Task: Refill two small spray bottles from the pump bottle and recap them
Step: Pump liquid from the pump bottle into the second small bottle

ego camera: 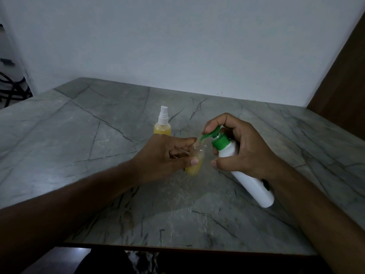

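My right hand [243, 147] grips the white pump bottle [250, 182], tilted with its green pump head [214, 136] toward the left; my forefinger lies on top of the pump. The green nozzle points into the open mouth of a small clear spray bottle [195, 164] with yellow liquid in its lower part. My left hand [166, 157] holds that uncapped bottle between thumb and fingers. A second small spray bottle [162, 126], yellow-filled and with its white spray cap on, stands upright on the table just behind my left hand.
The grey marble-patterned table [98, 155] runs to a white wall at the back. A brown wooden panel [343, 80] stands at the right. Dark cables [11, 86] lie beyond the table's far left corner. The table's near edge is close to my body.
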